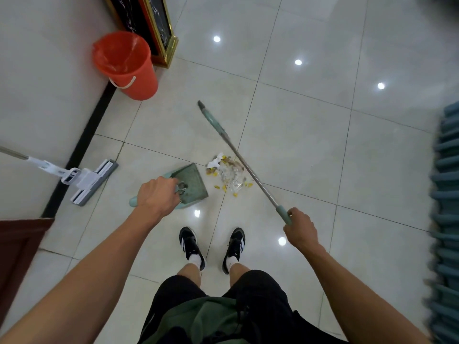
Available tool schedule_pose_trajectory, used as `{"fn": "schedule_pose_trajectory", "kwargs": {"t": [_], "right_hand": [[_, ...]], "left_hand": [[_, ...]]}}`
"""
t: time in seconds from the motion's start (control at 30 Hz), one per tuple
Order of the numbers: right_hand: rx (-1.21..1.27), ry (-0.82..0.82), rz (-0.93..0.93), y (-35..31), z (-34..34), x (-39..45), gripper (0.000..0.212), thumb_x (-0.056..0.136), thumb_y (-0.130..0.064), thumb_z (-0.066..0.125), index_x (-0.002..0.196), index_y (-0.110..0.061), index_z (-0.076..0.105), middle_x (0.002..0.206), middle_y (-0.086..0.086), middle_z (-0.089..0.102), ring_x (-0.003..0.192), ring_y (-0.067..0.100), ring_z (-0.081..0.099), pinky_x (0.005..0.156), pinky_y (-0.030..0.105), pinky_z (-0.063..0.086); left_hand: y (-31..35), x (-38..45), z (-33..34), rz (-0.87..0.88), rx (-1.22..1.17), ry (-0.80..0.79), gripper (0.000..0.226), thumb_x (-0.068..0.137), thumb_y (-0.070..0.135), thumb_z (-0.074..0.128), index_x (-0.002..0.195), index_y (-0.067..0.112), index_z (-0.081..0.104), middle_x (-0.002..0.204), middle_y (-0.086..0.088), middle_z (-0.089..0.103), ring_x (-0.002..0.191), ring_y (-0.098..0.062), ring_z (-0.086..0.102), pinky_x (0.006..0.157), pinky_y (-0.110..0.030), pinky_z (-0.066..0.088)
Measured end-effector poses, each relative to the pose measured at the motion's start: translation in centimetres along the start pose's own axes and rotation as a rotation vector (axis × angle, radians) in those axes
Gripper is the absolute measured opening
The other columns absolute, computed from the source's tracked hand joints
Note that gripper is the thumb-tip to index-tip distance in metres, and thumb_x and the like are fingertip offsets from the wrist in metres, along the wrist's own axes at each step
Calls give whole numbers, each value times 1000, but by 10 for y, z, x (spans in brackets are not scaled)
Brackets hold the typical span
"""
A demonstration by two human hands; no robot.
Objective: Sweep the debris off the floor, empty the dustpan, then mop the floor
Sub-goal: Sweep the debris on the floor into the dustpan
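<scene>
View from above, looking down a person's body: black shorts, bare legs and black-and-white trainers (192,247) standing on a glossy pale tiled floor (310,150). Both bare arms reach forward. The left hand (157,194) grips the handle of a teal dustpan (190,182), fingers curled closed around it, with the pan's open edge facing right toward the mess. The right hand (299,228) is closed around the teal grip at the near end of a long metal broom handle (244,167), which slants away up and to the left, passing over the debris (227,173). That debris, a small pile of yellow scraps, crumpled clear plastic and white paper, lies on the floor just right of the dustpan and ahead of the feet. To the left, a white flat mop (87,181) leans against the wall. Farther off, an orange bucket (125,64) with an orange liner stands by the wall beside a gold-trimmed dark cabinet (149,26).
</scene>
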State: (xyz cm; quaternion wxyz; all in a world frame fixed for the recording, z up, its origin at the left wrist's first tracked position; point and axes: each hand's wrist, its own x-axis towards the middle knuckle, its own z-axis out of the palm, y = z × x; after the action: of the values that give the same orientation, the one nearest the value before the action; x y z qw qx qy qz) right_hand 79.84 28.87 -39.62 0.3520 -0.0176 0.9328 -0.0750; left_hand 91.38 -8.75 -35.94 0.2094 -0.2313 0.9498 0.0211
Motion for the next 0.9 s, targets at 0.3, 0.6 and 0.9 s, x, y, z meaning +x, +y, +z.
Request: {"fn": "schedule_pose_trajectory", "kwargs": {"t": [0.3,0.6,0.9], "right_hand": [[178,-72,8,-68,28,8,28,90,-7,51,117,-9,58,103,11,62,81,26,58,62,28,44],[185,-72,79,-105,39,14,38,88,-4,43,125,-11,51,95,7,53,68,21,55,52,31,49],[244,-236,131,-116,61,4,36,92,-2,41,124,-2,54,104,17,59,78,32,65,65,39,61]], "left_hand": [[-21,22,2,61,-1,-8,25,92,31,55,113,27,67,95,-8,67,86,-32,66,64,-33,37],[-42,35,2,50,-54,-16,30,91,28,57,120,29,66,90,-7,65,76,-29,60,63,-32,37],[-57,47,9,65,-46,9,23,89,30,56,109,26,67,84,-6,64,70,-30,56,60,-33,36]]}}
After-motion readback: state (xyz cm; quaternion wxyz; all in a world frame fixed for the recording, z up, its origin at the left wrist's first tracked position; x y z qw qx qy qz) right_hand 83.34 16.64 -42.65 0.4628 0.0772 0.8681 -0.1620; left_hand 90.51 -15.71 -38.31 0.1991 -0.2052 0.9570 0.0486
